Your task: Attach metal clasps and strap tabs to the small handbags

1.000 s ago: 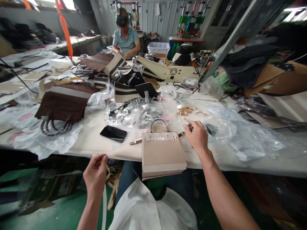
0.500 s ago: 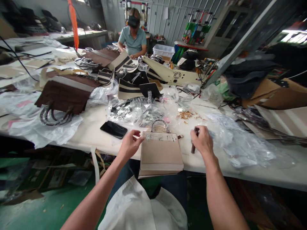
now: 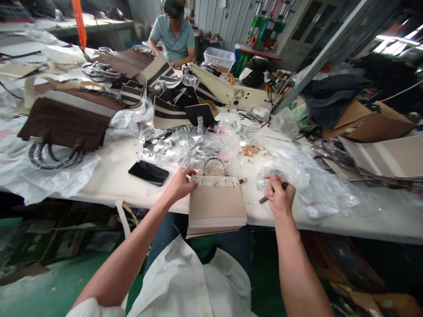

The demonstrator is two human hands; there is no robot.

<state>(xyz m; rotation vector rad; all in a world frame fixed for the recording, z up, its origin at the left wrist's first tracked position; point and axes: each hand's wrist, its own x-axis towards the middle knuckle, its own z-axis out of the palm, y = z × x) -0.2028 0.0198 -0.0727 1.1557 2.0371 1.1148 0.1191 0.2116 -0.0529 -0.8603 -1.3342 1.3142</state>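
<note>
The person's left hand (image 3: 181, 185) has come in from the table's near edge, well apart from the flat beige rectangular bag (image 3: 218, 204), to its far-left corner. Its fingers are curled there; whether they pinch the corner or only touch it cannot be told. The right hand (image 3: 280, 193) has drawn away from the bag's right side, and its fingers are clenched around a slim dark-brown stick-like piece (image 3: 263, 200), held tilted beside the clear crumpled plastic sheet (image 3: 317, 189).

The bag lies at the near edge of the white-covered table (image 3: 114, 167), its near end jutting over. A single small gold-coloured metal piece (image 3: 250, 161), near the right fingertips a second ago, now lies on the table, just nearer than the loose gold-coloured pile (image 3: 250, 151). Attention seems to have passed to the bag's left side, with the right hand working apart from it.
</note>
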